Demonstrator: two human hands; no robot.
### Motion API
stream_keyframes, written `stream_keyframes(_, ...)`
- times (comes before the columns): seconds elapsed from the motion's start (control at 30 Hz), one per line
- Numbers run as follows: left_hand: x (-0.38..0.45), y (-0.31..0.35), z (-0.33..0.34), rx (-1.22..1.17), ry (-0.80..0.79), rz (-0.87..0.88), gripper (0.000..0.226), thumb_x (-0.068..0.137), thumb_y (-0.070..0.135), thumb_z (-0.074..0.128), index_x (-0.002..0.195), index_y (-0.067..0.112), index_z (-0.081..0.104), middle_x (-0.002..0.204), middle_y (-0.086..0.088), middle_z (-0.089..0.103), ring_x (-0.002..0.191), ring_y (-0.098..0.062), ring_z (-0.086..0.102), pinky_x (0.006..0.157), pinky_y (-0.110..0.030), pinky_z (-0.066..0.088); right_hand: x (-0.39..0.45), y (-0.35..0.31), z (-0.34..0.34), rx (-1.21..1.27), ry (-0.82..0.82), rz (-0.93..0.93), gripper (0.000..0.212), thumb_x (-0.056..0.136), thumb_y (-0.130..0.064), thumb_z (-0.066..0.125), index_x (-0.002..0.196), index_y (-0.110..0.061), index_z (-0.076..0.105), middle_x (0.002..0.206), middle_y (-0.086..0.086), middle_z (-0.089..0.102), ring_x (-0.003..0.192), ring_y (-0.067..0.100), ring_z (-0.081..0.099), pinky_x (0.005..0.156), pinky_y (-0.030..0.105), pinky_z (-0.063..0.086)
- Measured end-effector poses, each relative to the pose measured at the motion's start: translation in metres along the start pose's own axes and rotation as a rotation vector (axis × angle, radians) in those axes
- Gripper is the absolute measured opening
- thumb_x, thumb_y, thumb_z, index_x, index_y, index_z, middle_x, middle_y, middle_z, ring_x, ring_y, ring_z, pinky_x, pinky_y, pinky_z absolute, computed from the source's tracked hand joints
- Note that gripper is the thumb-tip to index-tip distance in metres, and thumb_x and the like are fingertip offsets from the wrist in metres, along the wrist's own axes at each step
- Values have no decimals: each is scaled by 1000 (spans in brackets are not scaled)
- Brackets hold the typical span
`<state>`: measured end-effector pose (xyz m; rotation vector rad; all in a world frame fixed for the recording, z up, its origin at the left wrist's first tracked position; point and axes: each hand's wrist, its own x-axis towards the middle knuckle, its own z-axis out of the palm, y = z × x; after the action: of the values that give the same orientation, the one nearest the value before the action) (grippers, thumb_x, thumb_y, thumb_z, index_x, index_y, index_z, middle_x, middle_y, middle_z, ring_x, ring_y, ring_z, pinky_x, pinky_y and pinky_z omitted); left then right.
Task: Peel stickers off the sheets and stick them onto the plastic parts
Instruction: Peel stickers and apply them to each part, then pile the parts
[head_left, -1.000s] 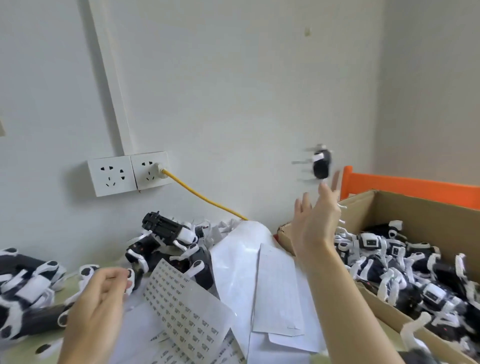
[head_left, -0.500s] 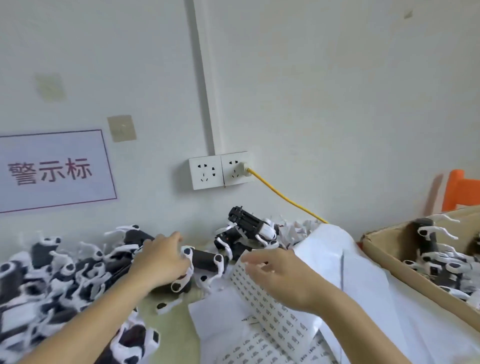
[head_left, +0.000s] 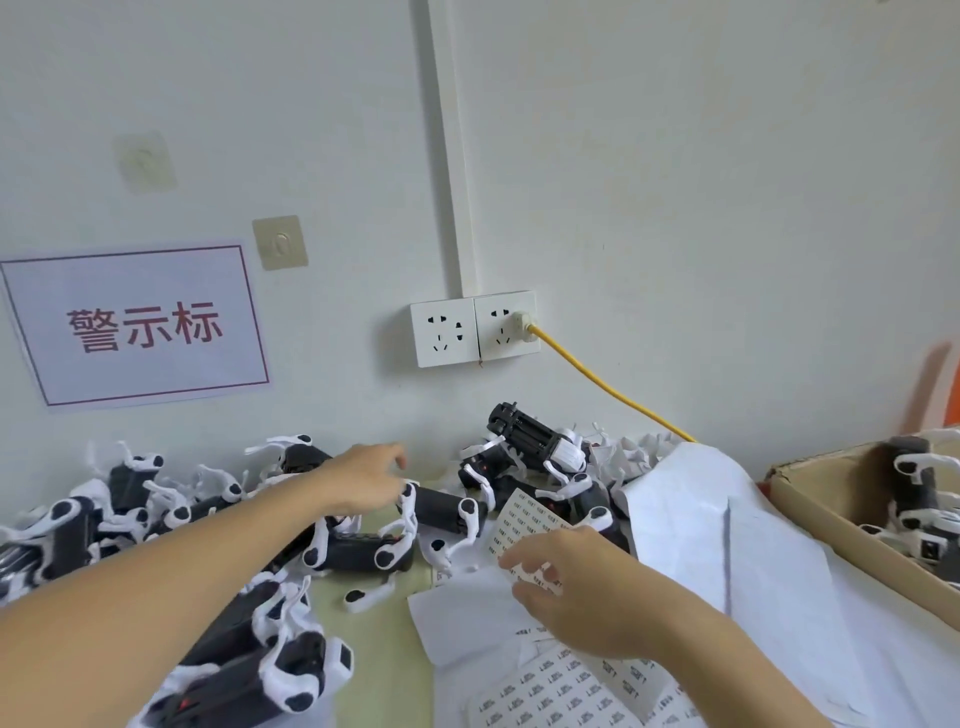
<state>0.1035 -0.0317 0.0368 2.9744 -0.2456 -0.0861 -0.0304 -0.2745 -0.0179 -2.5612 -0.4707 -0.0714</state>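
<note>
A heap of black-and-white plastic parts (head_left: 156, 519) covers the left of the table. My left hand (head_left: 363, 480) reaches over the heap, its fingers curled onto one black part with white legs (head_left: 444, 512). A curled-up sticker sheet (head_left: 519, 517) printed with small labels stands in the middle. My right hand (head_left: 576, 587) is on it, bent fingertips pinching at the sheet's lower part; the thumb is hidden. More sticker sheets (head_left: 561, 691) lie flat under my right wrist.
A cardboard box (head_left: 831, 525) holding more parts stands at the right, with large white papers (head_left: 701, 525) beside it. On the wall are two sockets (head_left: 472, 327), a yellow cable (head_left: 613, 395) and a sign (head_left: 135, 327). Something orange (head_left: 953, 384) shows at the right edge.
My view has swung left, away from the box. My right hand came back from tossing a part over the box to the sticker sheet. My left hand reached forward into the heap.
</note>
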Motion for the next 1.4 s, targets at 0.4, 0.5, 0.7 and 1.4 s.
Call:
stream_keyframes(0.4, 21, 21, 30, -187, 166, 117, 49, 78, -12, 53, 92, 34, 63, 106, 3, 56, 87, -20, 55, 68, -26, 46, 1, 3, 1, 2, -7, -7, 36, 100, -41, 49, 136, -40, 53, 114, -17, 50, 102, 3, 49, 96, 24, 44)
stream_keyframes(0.5, 20, 16, 21, -333, 271, 154, 48, 74, -17, 58, 90, 28, 67, 97, 8, 60, 88, -17, 56, 63, -15, 42, 2, 4, 1, 9, -13, -5, 36, 100, -40, 50, 136, -40, 53, 120, -14, 53, 103, 4, 49, 97, 25, 44)
stream_keyframes(0.7, 27, 24, -10, -722, 580, -51, 43, 73, -10, 69, 104, 21, 66, 96, -3, 66, 71, -21, 62, 56, -23, 48, 2, 5, 4, 26, -7, -8, 37, 99, -41, 50, 137, -40, 52, 124, -14, 54, 104, 4, 52, 93, 23, 47)
stream_keyframes(1.4, 7, -6, -4, -60, 84, 91, 23, 83, -1, 54, 80, 21, 60, 84, 5, 64, 74, -11, 60, 62, -18, 48, 2, 8, 5, 32, 10, 8, 33, 100, -38, 50, 132, -38, 57, 108, -17, 51, 98, 5, 57, 80, 21, 50)
